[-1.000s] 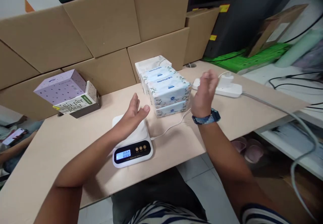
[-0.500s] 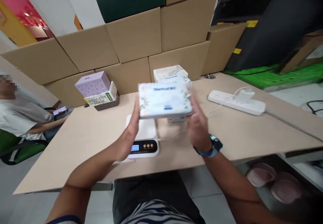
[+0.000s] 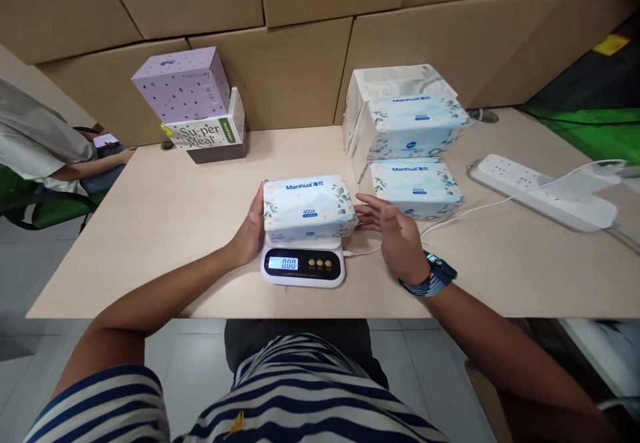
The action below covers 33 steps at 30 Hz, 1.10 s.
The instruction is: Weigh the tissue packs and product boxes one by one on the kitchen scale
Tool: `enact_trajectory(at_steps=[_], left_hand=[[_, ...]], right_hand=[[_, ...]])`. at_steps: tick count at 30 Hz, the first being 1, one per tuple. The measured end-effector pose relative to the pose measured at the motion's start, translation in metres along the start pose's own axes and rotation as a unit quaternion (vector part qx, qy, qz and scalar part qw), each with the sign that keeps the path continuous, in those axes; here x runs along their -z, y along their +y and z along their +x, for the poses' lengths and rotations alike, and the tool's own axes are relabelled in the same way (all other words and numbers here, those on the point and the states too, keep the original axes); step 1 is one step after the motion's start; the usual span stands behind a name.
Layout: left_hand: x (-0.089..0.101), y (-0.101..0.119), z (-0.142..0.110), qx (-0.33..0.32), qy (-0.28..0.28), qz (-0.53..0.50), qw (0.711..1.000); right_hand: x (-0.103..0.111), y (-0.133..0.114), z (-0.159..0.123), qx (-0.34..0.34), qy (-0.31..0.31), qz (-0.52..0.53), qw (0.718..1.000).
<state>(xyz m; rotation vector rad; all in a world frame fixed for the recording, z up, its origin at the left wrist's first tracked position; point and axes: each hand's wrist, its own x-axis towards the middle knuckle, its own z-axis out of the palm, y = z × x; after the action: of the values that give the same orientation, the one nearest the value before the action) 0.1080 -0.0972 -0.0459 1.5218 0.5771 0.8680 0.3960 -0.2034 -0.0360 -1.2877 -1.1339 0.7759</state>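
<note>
A white and pale-blue pack of tissues (image 3: 309,206) printed with leaves sits level on or just over the platform of a white kitchen scale (image 3: 303,280), hiding most of it. The scale's lit display reads 0.00. My left hand (image 3: 250,233) is against the pack's left end, thumb in front, its other fingers mostly hidden. On the other side is my right hand (image 3: 400,240), fingers spread and fingertips at or very close to the pack's right end. Whether they touch it I cannot tell. A dark watch is on my right wrist.
Two similar tissue packs (image 3: 417,126) are stacked at the back right, against a white box (image 3: 353,106). A purple box (image 3: 180,83) rests on a "Super Meal" box (image 3: 205,133) at back left. A power strip (image 3: 545,193) lies right; a seated person (image 3: 45,140) is at left.
The tissue pack has come down from in front of me to the scale. My right hand has opened and moved off its side. My view has tilted downward.
</note>
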Motion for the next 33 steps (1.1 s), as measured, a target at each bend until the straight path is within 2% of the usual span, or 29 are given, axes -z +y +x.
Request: enact_trajectory(at_steps=[4, 6, 9, 14, 18, 21, 24, 29, 33], left_hand=[[-0.007, -0.006, 0.010, 0.033, -0.068, -0.118, 0.990], [-0.010, -0.006, 0.011, 0.045, -0.076, -0.143, 0.986], [-0.013, -0.004, 0.013, 0.064, -0.059, -0.158, 0.984], [-0.011, -0.002, 0.016, 0.074, -0.015, -0.156, 0.985], [-0.002, -0.011, 0.018, 0.040, 0.014, -0.085, 0.995], [0.005, -0.019, 0.018, 0.031, 0.032, -0.055, 0.998], [0.008, -0.024, 0.016, 0.030, 0.048, -0.042, 0.998], [0.004, -0.020, 0.015, 0.031, 0.043, -0.033, 0.998], [0.000, -0.018, 0.016, 0.003, 0.057, -0.032, 0.998]], right_hand=[[-0.009, -0.003, 0.004, 0.043, 0.042, -0.004, 0.998], [-0.012, -0.001, 0.006, 0.055, 0.058, -0.017, 0.997], [-0.011, 0.001, 0.005, 0.074, 0.061, -0.023, 0.995], [0.000, 0.000, 0.000, 0.178, 0.101, -0.032, 0.978], [0.006, -0.005, -0.004, 0.180, 0.138, -0.057, 0.972], [0.008, -0.007, -0.006, 0.165, 0.112, -0.090, 0.976], [0.010, -0.007, -0.007, 0.179, 0.091, -0.103, 0.974], [0.011, 0.000, -0.008, 0.174, 0.041, -0.161, 0.971], [0.009, 0.005, -0.010, 0.159, 0.020, -0.168, 0.973]])
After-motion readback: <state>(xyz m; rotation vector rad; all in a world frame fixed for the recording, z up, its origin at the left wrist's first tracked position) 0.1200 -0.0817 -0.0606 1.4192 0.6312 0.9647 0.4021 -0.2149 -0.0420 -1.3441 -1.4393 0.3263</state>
